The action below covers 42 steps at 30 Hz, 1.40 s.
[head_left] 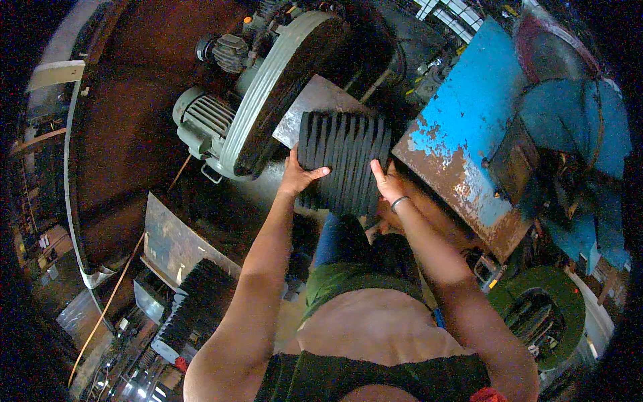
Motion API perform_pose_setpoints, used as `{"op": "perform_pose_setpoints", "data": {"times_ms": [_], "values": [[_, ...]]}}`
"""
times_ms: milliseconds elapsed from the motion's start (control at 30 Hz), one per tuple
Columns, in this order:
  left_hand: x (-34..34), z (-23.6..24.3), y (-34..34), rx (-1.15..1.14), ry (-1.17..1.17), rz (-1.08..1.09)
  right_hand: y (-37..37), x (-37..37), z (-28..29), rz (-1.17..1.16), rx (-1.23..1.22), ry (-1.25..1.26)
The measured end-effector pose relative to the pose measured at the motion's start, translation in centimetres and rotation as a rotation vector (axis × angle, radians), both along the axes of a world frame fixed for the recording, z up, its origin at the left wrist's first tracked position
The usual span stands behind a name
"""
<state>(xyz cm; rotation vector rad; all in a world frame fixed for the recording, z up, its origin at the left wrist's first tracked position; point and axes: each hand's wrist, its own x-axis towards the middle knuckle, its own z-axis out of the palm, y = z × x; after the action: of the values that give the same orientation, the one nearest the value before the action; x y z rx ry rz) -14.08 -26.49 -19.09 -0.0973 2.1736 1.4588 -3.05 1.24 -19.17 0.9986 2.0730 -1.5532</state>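
Gripping a ribbed black stack point(345, 144) right of the grey motor point(211, 115), the left hand point(301, 176) and right hand point(388, 182) clamp its opposite sides; it looks gathered, not yet released. Another ribbed stack point(204, 295) lies on the motor's near side.

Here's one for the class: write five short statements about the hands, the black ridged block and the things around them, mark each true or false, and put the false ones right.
1. The left hand and the right hand hold the black ridged block between them. True.
2. Both wrists are bare. False: a dark band circles the right one.
3. The grey motor is to the left of the block in the picture. True.
4. The blue panel has unbroken paint. False: much of it has flaked off, baring brown patches.
5. The hands wear gloves. False: they are bare.
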Motion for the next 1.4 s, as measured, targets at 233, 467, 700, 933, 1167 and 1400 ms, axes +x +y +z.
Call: {"op": "perform_pose_setpoints", "data": {"times_ms": [233,467,700,933,1167,1400], "values": [[-1.3,4.4,0.2,0.197,-0.031,0.03,-2.2,-1.3,5.6,-0.133,-0.287,0.144],[-0.1,13.7,-3.6,0.037,0.291,0.018,-4.7,-1.4,12.9,-0.153,-0.562,0.658],[-3.1,6.5,-3.4,-0.499,0.928,-0.355,-3.9,-4.0,7.7,0.144,-0.028,0.553],[-4.1,10.2,-1.3,0.141,0.455,0.115,-3.2,-4.8,10.8,-0.013,-0.314,0.45],[-4.2,6.5,-1.1,-0.355,0.131,-0.122,-4.4,-3.8,6.0,0.071,0.156,0.181],[-4.6,1.1,0.8,0.035,0.089,0.052,-3.4,-4.4,0.9,0.032,0.066,0.208]]}}
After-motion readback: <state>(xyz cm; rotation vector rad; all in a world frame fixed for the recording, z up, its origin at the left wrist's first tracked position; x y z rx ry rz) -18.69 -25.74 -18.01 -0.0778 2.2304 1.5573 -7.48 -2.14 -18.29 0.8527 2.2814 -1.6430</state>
